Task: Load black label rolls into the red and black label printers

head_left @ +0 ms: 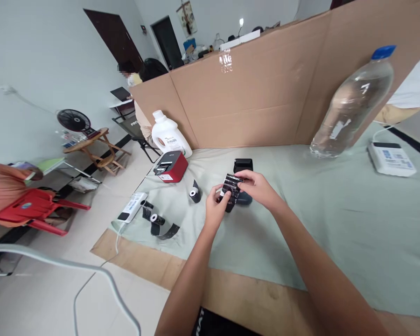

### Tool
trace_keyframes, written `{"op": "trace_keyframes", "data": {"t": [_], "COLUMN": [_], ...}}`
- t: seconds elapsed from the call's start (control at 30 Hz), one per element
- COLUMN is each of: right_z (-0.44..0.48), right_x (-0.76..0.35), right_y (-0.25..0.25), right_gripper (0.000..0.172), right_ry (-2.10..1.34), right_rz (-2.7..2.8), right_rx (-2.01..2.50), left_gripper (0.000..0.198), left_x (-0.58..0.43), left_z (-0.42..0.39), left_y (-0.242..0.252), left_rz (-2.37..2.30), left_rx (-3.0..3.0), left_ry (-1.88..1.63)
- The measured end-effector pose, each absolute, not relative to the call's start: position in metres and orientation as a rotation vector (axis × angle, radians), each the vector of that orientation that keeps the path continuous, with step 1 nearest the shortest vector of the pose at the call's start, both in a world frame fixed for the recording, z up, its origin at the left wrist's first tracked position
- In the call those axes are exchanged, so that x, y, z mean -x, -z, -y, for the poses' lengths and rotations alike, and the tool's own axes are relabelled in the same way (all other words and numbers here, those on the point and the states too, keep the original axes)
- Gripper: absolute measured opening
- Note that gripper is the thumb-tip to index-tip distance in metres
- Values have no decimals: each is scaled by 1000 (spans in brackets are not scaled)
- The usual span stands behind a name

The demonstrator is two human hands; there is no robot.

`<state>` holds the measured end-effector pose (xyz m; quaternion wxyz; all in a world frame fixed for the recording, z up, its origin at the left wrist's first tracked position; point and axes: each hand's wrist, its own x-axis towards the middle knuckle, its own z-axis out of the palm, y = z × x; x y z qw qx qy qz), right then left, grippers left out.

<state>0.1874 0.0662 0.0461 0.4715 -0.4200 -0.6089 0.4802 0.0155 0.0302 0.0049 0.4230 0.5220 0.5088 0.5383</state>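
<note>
Both my hands meet over the middle of the table on a small black roll of glossy film [230, 188]. My left hand [215, 207] pinches its lower end with fingers curled. My right hand [259, 187] grips its upper end from the right. Just behind the hands a small black printer [243, 166] stands with its lid up. A black roll with a white core [195, 192] lies to the left, and further rolls with a loose strip [159, 221] lie near the table's left edge.
A red and black label printer [170, 166] and a white jug [168, 134] stand at the back left. A clear water bottle [352, 105] leans at the right, near a white device [392, 158]. A cardboard wall [266, 88] backs the table. A white power strip [132, 206] lies at the left edge.
</note>
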Motion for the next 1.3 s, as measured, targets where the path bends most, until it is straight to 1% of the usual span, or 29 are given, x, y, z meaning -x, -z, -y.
{"op": "trace_keyframes", "data": {"t": [0.07, 0.13, 0.27, 0.43, 0.57, 0.77, 0.87, 0.97, 1.0, 1.07, 1.13, 1.17, 1.2, 1.23, 1.3], "right_z": [-72, -80, -99, -121, -130, -129, -124, -121, -121, -124, -129, -132, -134, -136, -137], "right_x": [-192, -199, -215, -215, -207, -202, -198, -194, -192, -192, -193, -194, -195, -196, -200], "right_y": [-38, -28, -11, -5, -4, 2, 6, 9, 10, 10, 11, 11, 11, 10, 8], "right_gripper": [29, 29, 31, 33, 31, 34, 30, 25, 27, 40, 57, 62, 63, 59, 45], "right_ry": [-1084, -933, -708, -609, -537, -568, -516, -353, -300, -242, -298, -369, -446, -512, -572], "right_rz": [1486, 1503, 1587, 1760, 1854, 1882, 1903, 1852, 1796, 1659, 1556, 1528, 1511, 1505, 1531], "right_rx": [1111, 1245, 1432, 1494, 1616, 1614, 1680, 1747, 1761, 1736, 1640, 1579, 1520, 1469, 1402], "left_gripper": [54, 58, 55, 52, 56, 56, 55, 53, 53, 54, 55, 55, 56, 58, 66], "left_x": [-17, -18, -21, -23, -21, -21, -21, -22, -22, -22, -22, -22, -22, -22, -23], "left_z": [-33, -34, -35, -37, -38, -37, -37, -37, -37, -37, -37, -38, -38, -38, -39], "left_y": [8, 18, 30, 36, 37, 36, 34, 34, 35, 34, 34, 34, 35, 36, 39], "left_rz": [-1173, -1153, -1232, -1301, -1290, -1294, -1296, -1298, -1301, -1305, -1300, -1294, -1287, -1274, -1218], "left_rx": [-1188, -1196, -1396, -1495, -1476, -1482, -1469, -1470, -1474, -1482, -1475, -1462, -1444, -1421, -1354], "left_ry": [-1310, -1271, -1200, -1123, -1086, -1067, -1059, -1060, -1062, -1062, -1061, -1062, -1064, -1070, -1094]}}
